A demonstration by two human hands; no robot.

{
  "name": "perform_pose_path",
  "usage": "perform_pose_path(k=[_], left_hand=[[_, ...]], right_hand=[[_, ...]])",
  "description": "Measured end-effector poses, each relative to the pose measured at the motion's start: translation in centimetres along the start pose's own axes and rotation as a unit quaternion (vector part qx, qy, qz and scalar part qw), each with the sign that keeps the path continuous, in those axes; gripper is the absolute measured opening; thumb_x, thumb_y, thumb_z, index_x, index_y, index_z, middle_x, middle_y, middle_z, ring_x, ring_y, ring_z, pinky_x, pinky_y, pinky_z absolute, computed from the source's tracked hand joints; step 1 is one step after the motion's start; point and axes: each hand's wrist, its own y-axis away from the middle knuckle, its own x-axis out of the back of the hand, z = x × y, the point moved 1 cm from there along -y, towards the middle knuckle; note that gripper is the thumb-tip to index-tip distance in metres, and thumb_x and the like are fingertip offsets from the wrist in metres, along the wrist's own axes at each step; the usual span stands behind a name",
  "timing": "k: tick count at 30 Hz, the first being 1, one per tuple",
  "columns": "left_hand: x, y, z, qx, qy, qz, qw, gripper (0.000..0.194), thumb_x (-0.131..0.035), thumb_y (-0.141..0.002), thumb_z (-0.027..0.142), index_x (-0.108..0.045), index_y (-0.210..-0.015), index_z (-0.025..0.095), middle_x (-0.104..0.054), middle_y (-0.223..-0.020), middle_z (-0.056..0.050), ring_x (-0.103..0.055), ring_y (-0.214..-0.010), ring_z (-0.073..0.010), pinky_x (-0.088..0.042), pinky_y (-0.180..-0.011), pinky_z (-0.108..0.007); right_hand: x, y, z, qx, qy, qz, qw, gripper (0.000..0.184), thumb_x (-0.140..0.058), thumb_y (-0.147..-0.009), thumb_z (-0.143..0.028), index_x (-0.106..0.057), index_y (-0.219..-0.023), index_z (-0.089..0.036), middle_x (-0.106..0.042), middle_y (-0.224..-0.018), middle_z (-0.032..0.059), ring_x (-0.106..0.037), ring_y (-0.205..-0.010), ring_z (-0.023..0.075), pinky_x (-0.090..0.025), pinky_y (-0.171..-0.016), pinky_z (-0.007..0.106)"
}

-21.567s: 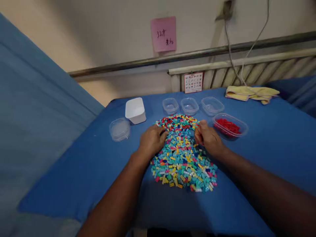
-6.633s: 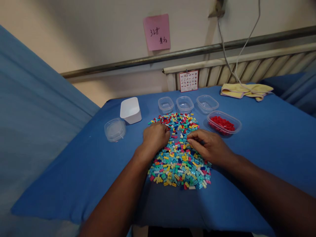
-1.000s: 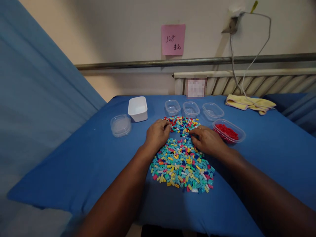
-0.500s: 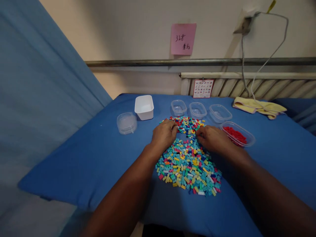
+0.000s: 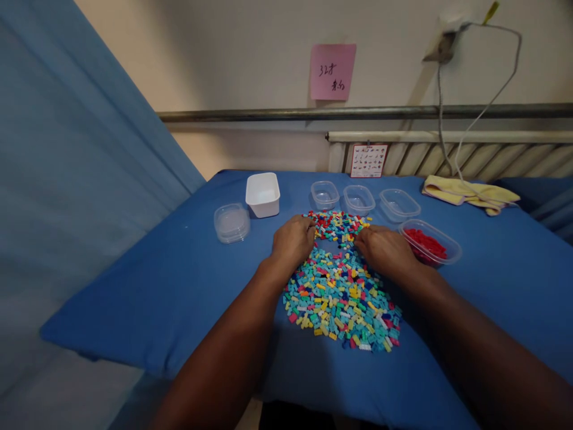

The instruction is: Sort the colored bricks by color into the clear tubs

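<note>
A heap of small building bricks [image 5: 340,298] in turquoise, yellow, pink, blue and red spreads across the blue-covered table. Its far part, where red bricks show among the others, lies between my hands. My left hand [image 5: 293,242] rests at the left edge of that far part, fingers curled together at the bricks. On the opposite edge is my right hand [image 5: 385,251], its fingertips pressed together low over the bricks. What either hand pinches, if anything, is too small and covered to make out. A clear tub of red bricks [image 5: 430,242] stands just right of my right hand.
Behind the heap stand three clear tubs: one at left [image 5: 324,195], one in the middle [image 5: 359,199], one at right [image 5: 400,205]. To the left are a white bin [image 5: 262,194] and stacked clear lids [image 5: 231,223]. A yellow cloth [image 5: 470,194] lies at the back right.
My left hand has shifted slightly left, uncovering more red bricks beside its fingers. My right hand has moved only a little, staying at the heap's right edge.
</note>
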Motion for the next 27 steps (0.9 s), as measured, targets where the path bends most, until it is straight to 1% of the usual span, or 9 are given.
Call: perform_pose_path(k=[4,9,11,13,15,19,21,24,27], left_hand=[[0.2,-0.1,-0.2,-0.021,0.009,-0.017,1.000,0.027,-0.054,-0.106,0.030,-0.081,-0.107,0.024,-0.078,-0.113,-0.009,-0.072,-0.106,-0.0267,-0.053,-0.086,-0.035],[-0.2,0.2,0.4,-0.058,0.009,-0.037,0.998,0.025,-0.057,-0.105,0.028,-0.081,-0.111,0.024,-0.078,-0.117,-0.008,-0.071,-0.111,-0.0263,-0.054,-0.093,-0.035],[-0.5,0.3,0.7,-0.068,-0.014,-0.039,0.997,0.027,-0.056,-0.106,0.030,-0.081,-0.114,0.024,-0.077,-0.120,-0.009,-0.070,-0.114,-0.0270,-0.054,-0.095,-0.037],[-0.9,0.3,1.1,-0.085,-0.046,-0.036,0.995,0.029,-0.054,-0.107,0.033,-0.081,-0.114,0.023,-0.074,-0.121,-0.012,-0.068,-0.115,-0.0287,-0.053,-0.096,-0.039],[-1.2,0.1,1.4,-0.101,-0.073,-0.031,0.992,0.031,-0.054,-0.108,0.035,-0.081,-0.111,0.021,-0.072,-0.119,-0.015,-0.066,-0.115,-0.0310,-0.053,-0.098,-0.042],[-1.3,-0.4,1.7,-0.107,-0.089,-0.022,0.990,0.028,-0.057,-0.106,0.033,-0.081,-0.105,0.019,-0.071,-0.117,-0.016,-0.065,-0.115,-0.0325,-0.052,-0.099,-0.044],[-1.4,-0.6,1.7,-0.104,-0.093,-0.020,0.990,0.027,-0.057,-0.105,0.030,-0.081,-0.101,0.018,-0.072,-0.115,-0.016,-0.066,-0.113,-0.0324,-0.052,-0.097,-0.044],[-1.3,-0.6,1.5,-0.105,-0.086,-0.026,0.990,0.024,-0.059,-0.103,0.029,-0.081,-0.101,0.019,-0.072,-0.112,-0.015,-0.068,-0.108,-0.0314,-0.053,-0.092,-0.042],[-1.2,-0.4,1.1,-0.122,-0.063,-0.039,0.990,0.022,-0.059,-0.102,0.027,-0.081,-0.105,0.022,-0.073,-0.111,-0.012,-0.069,-0.106,-0.0299,-0.053,-0.089,-0.040]], right_hand=[[0.1,0.2,0.5,0.004,-0.018,-0.005,1.000,0.029,-0.054,-0.109,-0.033,-0.076,-0.115,-0.016,-0.079,-0.115,0.0165,-0.074,-0.105,0.0295,-0.047,-0.080,0.035],[-0.4,0.2,0.7,-0.011,-0.016,0.016,1.000,0.035,-0.047,-0.110,-0.032,-0.075,-0.114,-0.012,-0.078,-0.113,0.0210,-0.074,-0.103,0.0321,-0.047,-0.081,0.036],[-0.7,0.2,0.8,-0.010,-0.071,0.040,0.997,0.032,-0.047,-0.110,-0.033,-0.074,-0.111,-0.014,-0.078,-0.112,0.0190,-0.073,-0.101,0.0309,-0.047,-0.080,0.036],[-0.9,0.3,0.9,-0.010,-0.192,0.071,0.979,0.030,-0.049,-0.108,-0.036,-0.072,-0.104,-0.018,-0.078,-0.103,0.0133,-0.072,-0.093,0.0269,-0.047,-0.077,0.034],[-1.0,0.4,1.0,-0.021,-0.376,0.076,0.923,0.033,-0.052,-0.107,-0.045,-0.069,-0.095,-0.020,-0.076,-0.090,0.0082,-0.069,-0.081,0.0226,-0.047,-0.071,0.032],[-1.0,1.2,1.0,-0.070,-0.708,-0.003,0.703,0.036,-0.070,-0.096,-0.055,-0.069,-0.095,-0.019,-0.076,-0.091,0.0074,-0.070,-0.078,0.0192,-0.052,-0.067,0.029],[-0.7,1.7,1.0,-0.090,-0.775,-0.029,0.625,0.029,-0.078,-0.092,-0.047,-0.071,-0.098,-0.020,-0.078,-0.100,0.0090,-0.074,-0.087,0.0195,-0.057,-0.071,0.028],[0.0,2.3,1.2,-0.109,-0.797,-0.041,0.592,0.020,-0.080,-0.091,-0.037,-0.072,-0.098,-0.020,-0.080,-0.105,0.0101,-0.078,-0.095,0.0203,-0.062,-0.076,0.028],[0.9,2.9,2.2,-0.122,-0.780,-0.014,0.613,0.021,-0.082,-0.087,-0.035,-0.072,-0.097,-0.020,-0.081,-0.103,0.0095,-0.079,-0.093,0.0207,-0.063,-0.075,0.028]])
